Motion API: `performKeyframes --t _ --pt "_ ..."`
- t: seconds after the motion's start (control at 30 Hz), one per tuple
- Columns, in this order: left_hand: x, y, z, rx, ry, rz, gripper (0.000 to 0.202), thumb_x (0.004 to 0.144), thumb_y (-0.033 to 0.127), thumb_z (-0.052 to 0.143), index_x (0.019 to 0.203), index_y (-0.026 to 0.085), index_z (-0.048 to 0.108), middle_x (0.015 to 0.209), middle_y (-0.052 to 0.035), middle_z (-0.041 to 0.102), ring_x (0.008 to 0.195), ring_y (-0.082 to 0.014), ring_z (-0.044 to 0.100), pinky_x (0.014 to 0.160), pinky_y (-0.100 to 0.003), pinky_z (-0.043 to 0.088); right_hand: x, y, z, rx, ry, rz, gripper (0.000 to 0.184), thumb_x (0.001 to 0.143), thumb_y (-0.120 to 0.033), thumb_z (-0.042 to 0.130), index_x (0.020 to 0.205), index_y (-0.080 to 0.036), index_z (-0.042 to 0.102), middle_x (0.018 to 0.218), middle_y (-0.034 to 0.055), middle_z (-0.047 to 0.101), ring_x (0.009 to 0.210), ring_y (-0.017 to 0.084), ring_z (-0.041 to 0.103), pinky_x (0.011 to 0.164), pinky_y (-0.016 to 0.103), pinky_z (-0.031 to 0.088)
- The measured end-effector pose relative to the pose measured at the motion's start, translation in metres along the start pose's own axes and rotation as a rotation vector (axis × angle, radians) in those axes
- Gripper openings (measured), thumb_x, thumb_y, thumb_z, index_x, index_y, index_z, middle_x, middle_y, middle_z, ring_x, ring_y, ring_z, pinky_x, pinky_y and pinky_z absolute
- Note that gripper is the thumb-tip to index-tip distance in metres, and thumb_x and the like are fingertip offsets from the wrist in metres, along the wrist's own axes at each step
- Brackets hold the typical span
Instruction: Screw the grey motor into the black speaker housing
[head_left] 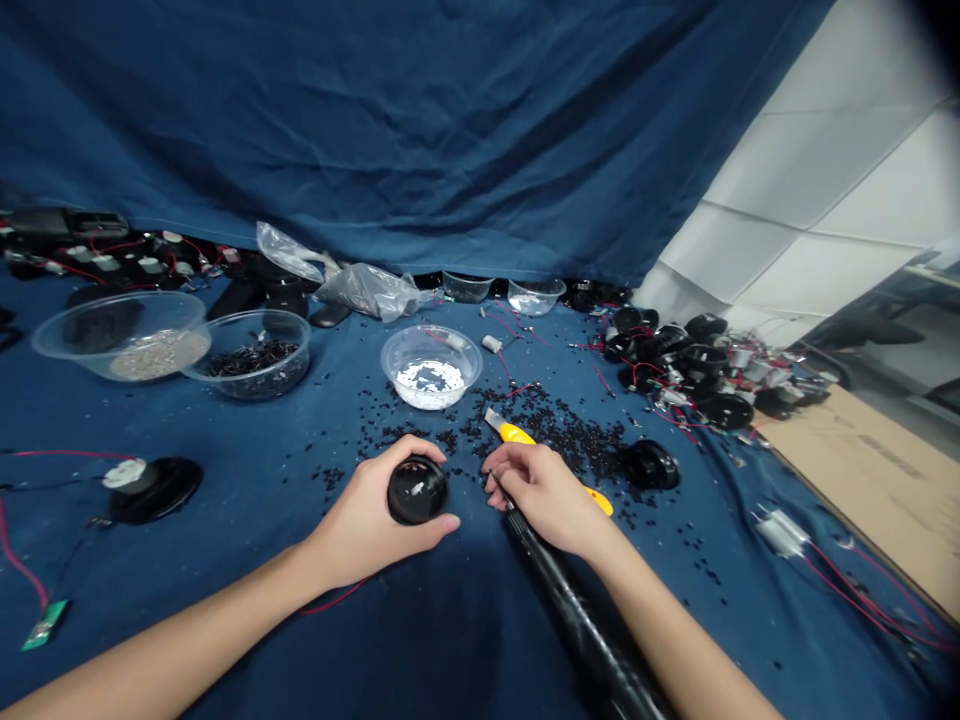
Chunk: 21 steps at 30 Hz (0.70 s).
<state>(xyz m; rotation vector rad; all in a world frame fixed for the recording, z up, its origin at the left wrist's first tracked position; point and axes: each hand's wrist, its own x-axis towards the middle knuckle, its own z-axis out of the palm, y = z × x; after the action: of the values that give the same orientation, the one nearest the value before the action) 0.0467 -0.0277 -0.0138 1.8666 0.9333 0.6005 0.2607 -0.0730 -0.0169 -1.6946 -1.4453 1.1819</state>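
Note:
My left hand (375,505) is curled around a round, glossy black cup-shaped part (418,490), its open side facing up toward me. The fingers of my right hand (540,490) are pinched at the narrow front end of a long black screwdriver-like tool (570,610), whose thick body runs down to the bottom edge. Anything small between those fingertips is hidden. Under and behind this hand lies a yellow utility knife (516,433), its blade pointing away to the left. Many tiny black pieces (570,435) are scattered on the cloth beyond both hands.
A clear bowl (431,340) of white bits stands ahead, with bowls of black pieces (300,375) and greyish bits (45,345) at left. Black parts with motors (705,365) are heaped at right beside cardboard (885,470). A wired motor on a black disc (161,490) lies left.

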Motion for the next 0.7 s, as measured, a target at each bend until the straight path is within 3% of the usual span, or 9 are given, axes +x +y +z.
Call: performKeyframes --t 0.3,0.7 --pt "-0.0009 0.0022 -0.0009 0.024 -0.009 -0.006 0.044 0.069 0.029 0.073 0.107 0.023 0.051 0.093 0.0 0.064 0.083 -0.0197 0.062 0.076 -0.03 0.047 -0.0029 -0.0028 -0.0034 -0.086 0.012 -0.007 0.013 0.089 -0.005 0.05 0.087 -0.014 0.059 0.073 -0.0016 0.065 0.063 0.013 0.065 0.064 0.027 0.052" --pt "-0.0004 0.0028 -0.0008 0.038 -0.005 -0.001 0.044 0.069 0.029 0.073 0.107 0.022 0.052 0.095 -0.0015 0.066 0.087 -0.0214 0.064 0.076 -0.029 0.049 -0.0086 -0.0063 -0.007 -0.253 0.057 -0.062 0.022 0.084 -0.009 0.045 0.088 -0.018 0.065 0.074 0.0004 0.068 0.064 0.015 0.064 0.063 0.026 0.046"
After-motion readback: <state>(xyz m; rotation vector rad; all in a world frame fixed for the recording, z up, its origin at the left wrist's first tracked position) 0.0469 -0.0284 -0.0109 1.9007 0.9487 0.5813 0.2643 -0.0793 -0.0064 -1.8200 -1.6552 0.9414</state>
